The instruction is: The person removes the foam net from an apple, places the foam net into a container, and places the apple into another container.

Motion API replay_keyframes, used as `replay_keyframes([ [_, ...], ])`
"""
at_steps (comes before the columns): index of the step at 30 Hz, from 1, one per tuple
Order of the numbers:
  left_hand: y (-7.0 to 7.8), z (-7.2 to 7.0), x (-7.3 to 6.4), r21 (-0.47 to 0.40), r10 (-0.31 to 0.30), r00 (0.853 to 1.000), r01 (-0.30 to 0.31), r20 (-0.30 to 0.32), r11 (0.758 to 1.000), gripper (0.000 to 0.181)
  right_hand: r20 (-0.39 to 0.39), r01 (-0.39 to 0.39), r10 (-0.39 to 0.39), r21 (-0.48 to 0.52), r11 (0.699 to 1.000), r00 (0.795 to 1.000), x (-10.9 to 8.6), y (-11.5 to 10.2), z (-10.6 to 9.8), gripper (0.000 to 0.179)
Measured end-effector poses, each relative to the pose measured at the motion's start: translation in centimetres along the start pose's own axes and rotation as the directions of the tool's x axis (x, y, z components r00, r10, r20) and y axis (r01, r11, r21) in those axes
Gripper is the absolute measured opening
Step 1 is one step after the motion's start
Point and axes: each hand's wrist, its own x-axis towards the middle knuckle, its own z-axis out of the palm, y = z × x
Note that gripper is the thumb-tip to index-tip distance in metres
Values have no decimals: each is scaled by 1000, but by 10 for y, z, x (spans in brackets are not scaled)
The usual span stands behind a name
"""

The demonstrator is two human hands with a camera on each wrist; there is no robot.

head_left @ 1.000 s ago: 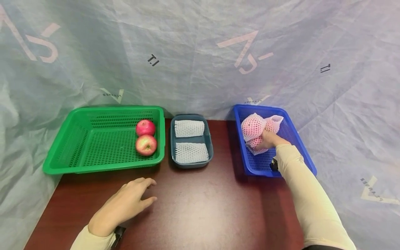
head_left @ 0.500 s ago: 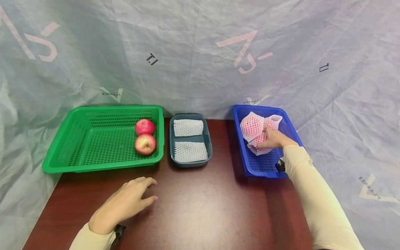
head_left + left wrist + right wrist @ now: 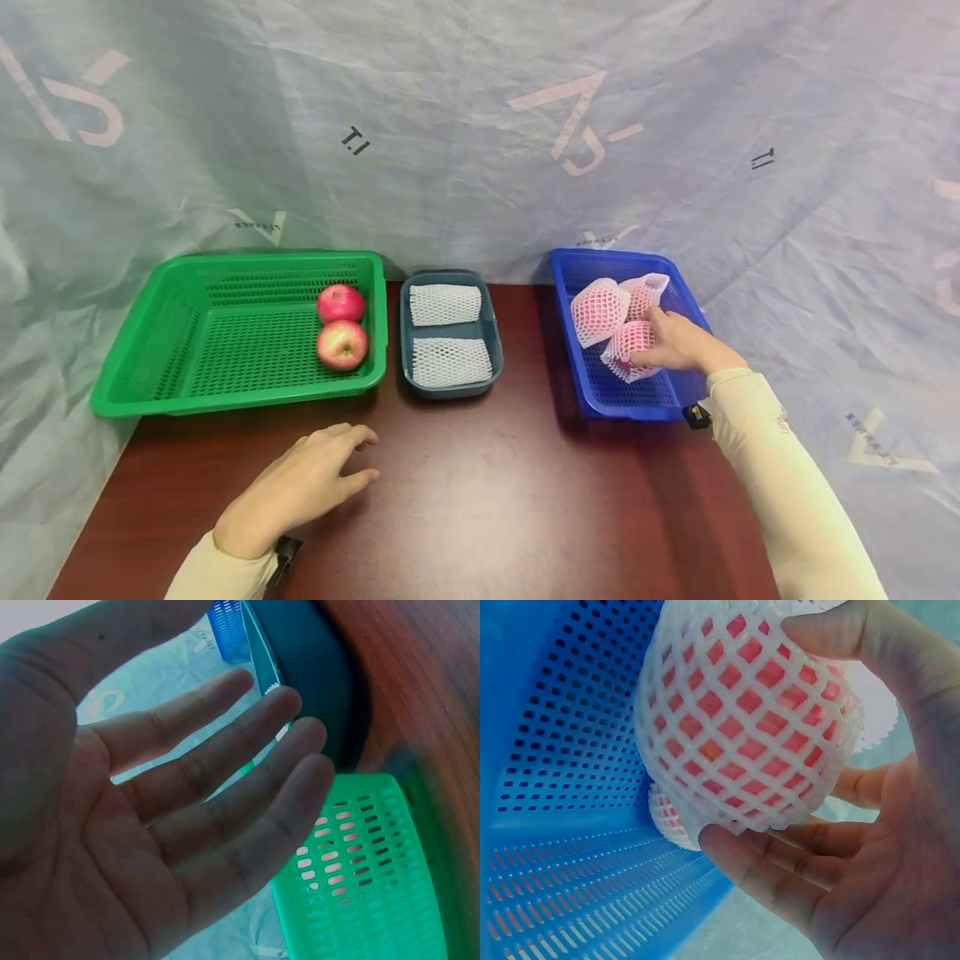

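In the blue basket (image 3: 592, 400) at the right, my right hand (image 3: 678, 340) holds an apple in a white foam net (image 3: 628, 346). The right wrist view shows the thumb over one side of the netted apple (image 3: 742, 727) and the fingers curled along the other. Two more netted apples lie beside it, one at the left (image 3: 600, 310) and one behind (image 3: 641, 293). My left hand (image 3: 303, 479) is over the table in front of the green basket, fingers loosely bent and holding nothing. Its palm (image 3: 90, 847) shows bare in the left wrist view.
Two bare red apples (image 3: 342, 344) sit at the right end of the green basket (image 3: 225, 406). Between the baskets stands a dark blue-grey tray (image 3: 446, 392) with two white foam nets (image 3: 450, 361) in it. A grey cloth (image 3: 450, 167) hangs behind the brown table (image 3: 480, 500).
My right hand has drawn back to the right, and the netted apple it holds has shifted a little right, away from the left one. The left hand has stayed in place.
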Motion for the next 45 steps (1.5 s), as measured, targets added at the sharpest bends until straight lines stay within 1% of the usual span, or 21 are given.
replay_keyframes([
  [3, 1, 1, 0, 2, 6, 1000, -6, 1, 1000, 30, 7, 50, -50, 11, 999, 999, 2, -4, 5, 67],
  [6, 2, 3, 1, -7, 11, 1000, -11, 10, 1000, 31, 48, 76, -77, 24, 997, 996, 4, -2, 17, 69],
  [8, 3, 4, 1, -15, 12, 1000, -11, 13, 1000, 31, 77, 78, -80, 32, 996, 994, 3, 1, 25, 69],
  [11, 2, 4, 0, -19, 4, 1000, -3, 14, 1000, 31, 100, 79, -84, 45, 996, 991, 1, 6, 34, 69],
  [15, 0, 4, -1, -23, -8, 1000, 8, 14, 1000, 32, 113, 85, -93, 70, 994, 989, 1, 8, 38, 71],
  [18, 0, 4, -1, -33, -16, 1000, 17, 25, 999, 33, 135, 59, -69, 76, 995, 988, 2, 4, 40, 73],
  [21, 1, 4, 0, -38, -13, 999, 14, 36, 999, 33, 142, 26, -33, 56, 998, 989, 2, 1, 43, 74],
  [26, 3, 5, 2, -40, -4, 999, 5, 34, 999, 32, 114, 15, -18, 30, 999, 993, 1, 1, 49, 72],
  [29, 3, 5, 2, -36, -4, 999, 5, 36, 999, 33, 108, -14, 12, 24, 1000, 994, -2, 3, 52, 72],
  [32, 4, 4, 3, -33, 3, 999, -2, 37, 999, 33, 105, -48, 47, 12, 999, 993, -8, 4, 48, 72],
  [34, 4, 3, 3, -30, 5, 999, -4, 34, 1000, 34, 90, -55, 55, 2, 998, 994, -15, 4, 40, 72],
  [37, 3, 2, 3, -25, -3, 1000, 4, 28, 1000, 35, 40, -32, 32, -6, 999, 999, -25, 2, 22, 70],
  [40, 2, 1, 3, -19, -6, 1000, 7, 20, 1000, 35, -15, -4, 4, -27, 1000, 1000, -33, -5, 4, 69],
  [45, 2, 3, 5, -11, 26, 1000, -26, 9, 1000, 34, -59, 42, -46, -71, 997, 997, -38, -29, -16, 70],
])
